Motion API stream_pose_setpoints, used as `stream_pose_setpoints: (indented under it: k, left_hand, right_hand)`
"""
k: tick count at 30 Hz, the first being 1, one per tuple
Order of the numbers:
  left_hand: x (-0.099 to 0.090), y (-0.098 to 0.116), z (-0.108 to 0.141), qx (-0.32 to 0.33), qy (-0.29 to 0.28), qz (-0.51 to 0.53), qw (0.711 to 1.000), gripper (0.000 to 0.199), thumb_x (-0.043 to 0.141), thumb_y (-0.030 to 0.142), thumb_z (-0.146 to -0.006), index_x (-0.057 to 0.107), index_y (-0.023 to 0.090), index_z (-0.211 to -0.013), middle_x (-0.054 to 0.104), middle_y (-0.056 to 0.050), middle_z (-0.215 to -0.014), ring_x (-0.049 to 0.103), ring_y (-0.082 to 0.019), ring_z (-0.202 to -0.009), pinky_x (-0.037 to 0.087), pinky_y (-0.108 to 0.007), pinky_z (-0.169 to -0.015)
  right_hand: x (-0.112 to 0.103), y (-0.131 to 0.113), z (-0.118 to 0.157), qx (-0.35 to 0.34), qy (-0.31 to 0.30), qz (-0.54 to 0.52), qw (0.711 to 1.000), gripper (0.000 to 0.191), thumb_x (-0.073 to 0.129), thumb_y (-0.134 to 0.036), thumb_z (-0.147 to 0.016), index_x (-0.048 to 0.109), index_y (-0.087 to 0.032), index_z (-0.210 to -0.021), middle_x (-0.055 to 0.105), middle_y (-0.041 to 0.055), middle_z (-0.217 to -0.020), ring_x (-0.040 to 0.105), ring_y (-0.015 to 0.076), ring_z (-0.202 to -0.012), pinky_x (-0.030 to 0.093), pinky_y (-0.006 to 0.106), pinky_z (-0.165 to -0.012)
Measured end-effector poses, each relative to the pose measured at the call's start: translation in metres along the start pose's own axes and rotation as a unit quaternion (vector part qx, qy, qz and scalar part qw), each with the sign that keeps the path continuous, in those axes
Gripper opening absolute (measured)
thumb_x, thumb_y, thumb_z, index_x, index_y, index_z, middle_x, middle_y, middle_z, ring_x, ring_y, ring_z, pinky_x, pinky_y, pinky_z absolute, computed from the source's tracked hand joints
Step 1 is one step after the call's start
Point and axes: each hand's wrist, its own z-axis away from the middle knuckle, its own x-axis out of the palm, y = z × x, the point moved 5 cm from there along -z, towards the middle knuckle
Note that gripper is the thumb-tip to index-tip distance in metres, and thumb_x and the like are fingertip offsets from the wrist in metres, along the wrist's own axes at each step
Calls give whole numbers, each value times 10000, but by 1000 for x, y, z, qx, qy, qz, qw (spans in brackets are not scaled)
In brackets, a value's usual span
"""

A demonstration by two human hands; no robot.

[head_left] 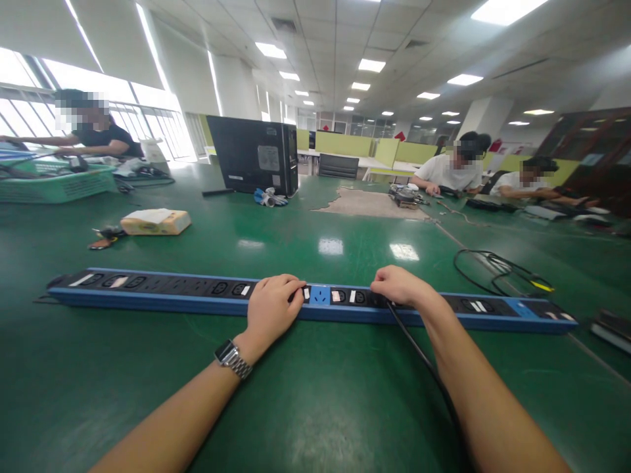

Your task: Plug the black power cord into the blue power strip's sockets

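Left hand [273, 309] curls over the long, blue-edged power strip [320, 315] lying across the glossy green table [305, 394]; right hand [400, 286] pinches the smooth black cable's [419, 355] end at the sockets.

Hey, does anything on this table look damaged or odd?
Yes. Beyond the power strip, the green tabletop has a pale, ragged-edged patch, as if its covering has torn or worn away there.

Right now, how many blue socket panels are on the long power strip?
2 visible: one panel between left hand and right hand, another toward the right end of the strip. The hands may hide more.
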Motion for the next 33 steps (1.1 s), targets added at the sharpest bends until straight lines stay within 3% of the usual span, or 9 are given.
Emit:
stream_pose_setpoints:
  k: [7,21,26,29,33]
  left_hand:
    - [1,0,0,-3,-3,-1,1000,253,487,254,-880,725,238,-965,717,-24,-1029,627,-209,-954,406,-369,-902]
    - [0,1,-2,4,-16,-16,1000,254,474,263,-899,715,228,-972,709,-35,-1038,627,-223,-958,436,-401,-883]
    - [9,31,4,91,-38,10,995,310,470,344,-927,671,202,-1117,656,-80,-1193,579,-241,-1113,423,-415,-974]
    - [19,59,12,167,-77,21,983,373,497,382,-917,594,263,-1257,578,-66,-1331,488,-275,-1251,361,-469,-1050]
    - [25,69,16,168,-98,11,981,401,496,355,-916,548,303,-1310,537,-59,-1380,441,-292,-1296,323,-511,-1074]
  right_hand:
    - [6,4,2,21,42,-7,999,194,526,-312,-769,679,-193,-756,703,42,-776,609,152,-701,359,230,-580]
    - [8,-4,36,59,101,8,993,263,438,-381,-864,641,-219,-904,702,61,-887,622,193,-825,348,258,-619]
    - [8,-6,33,62,90,32,993,260,450,-378,-852,659,-227,-888,711,65,-903,629,207,-833,359,268,-621]
    - [-5,-10,33,32,96,24,995,252,475,-361,-833,688,-226,-851,718,54,-872,633,197,-812,377,267,-634]
    - [-55,-10,51,14,190,-29,981,249,487,-348,-814,697,-214,-806,711,30,-778,616,163,-715,393,251,-619]
